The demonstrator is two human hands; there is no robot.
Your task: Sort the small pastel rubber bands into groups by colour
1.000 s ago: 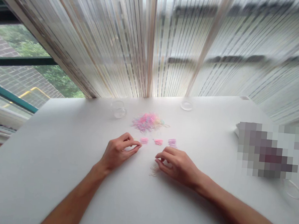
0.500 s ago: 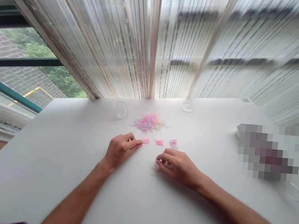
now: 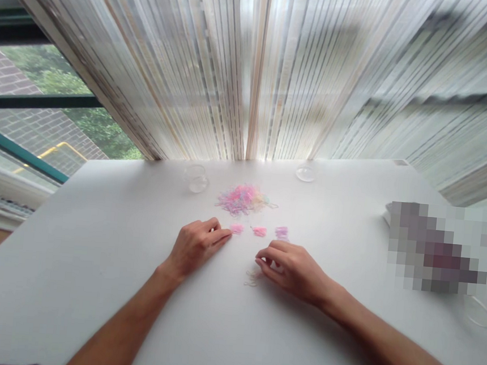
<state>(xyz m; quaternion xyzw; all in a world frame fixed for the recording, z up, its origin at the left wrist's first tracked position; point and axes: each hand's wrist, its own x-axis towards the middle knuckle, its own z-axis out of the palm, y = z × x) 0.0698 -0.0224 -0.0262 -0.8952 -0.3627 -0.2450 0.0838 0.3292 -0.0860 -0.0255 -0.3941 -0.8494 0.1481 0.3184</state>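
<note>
My left hand (image 3: 200, 242) rests on the white table (image 3: 68, 281) with fingers pinched together, the tips at the edge of a small pink bunch of thin rubber bands (image 3: 236, 228). Whatever lies between those fingertips is too small to make out. My right hand (image 3: 289, 267) is closed in a pinch just above a few loose cream rubber bands (image 3: 252, 278); anything in its grip is hidden. In a row with the pink bunch lie a coral-pink bunch (image 3: 259, 231) and a purple bunch (image 3: 281, 232). Behind them sits a mixed pastel heap of bands (image 3: 244, 198).
A clear round container (image 3: 196, 179) stands at the back left, and a clear round lid (image 3: 305, 174) lies at the back right. A blurred-out object (image 3: 431, 247) with a white loop (image 3: 481, 313) occupies the right side. Striped curtains (image 3: 252, 81) hang behind the table.
My right hand has shifted very slightly up and right, showing a bit more of the cream bands. My left hand stays put. The curtain has swayed.
</note>
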